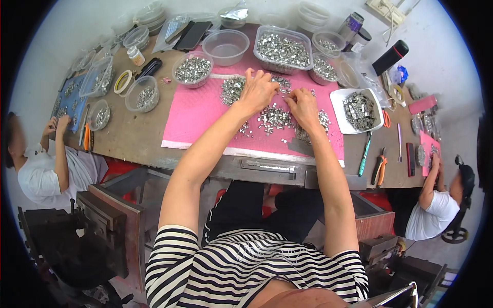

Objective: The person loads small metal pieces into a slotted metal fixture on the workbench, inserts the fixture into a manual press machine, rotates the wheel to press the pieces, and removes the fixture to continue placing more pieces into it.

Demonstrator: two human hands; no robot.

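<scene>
Small shiny metal pieces lie in several piles on a pink cloth (197, 115). My left hand (258, 91) is over the cloth beside the far left pile (233, 90), its fingers bent and drawn together. Close by on the right, my right hand (304, 109) has its thumb and fingers pinched together, pointing left. Whatever either hand's fingertips hold is too small or hidden to make out. Between and just below the hands spreads a loose pile of metal pieces (275, 118). Another pile (323, 120) is partly covered by my right wrist.
Behind the cloth stand a rectangular tub of pieces (284, 50), a filled round bowl (192, 70) and an empty-looking bowl (226, 47). To the right are a white square dish (359, 111), tweezers (365, 154) and orange-handled pliers (379, 167). Co-workers sit at both ends.
</scene>
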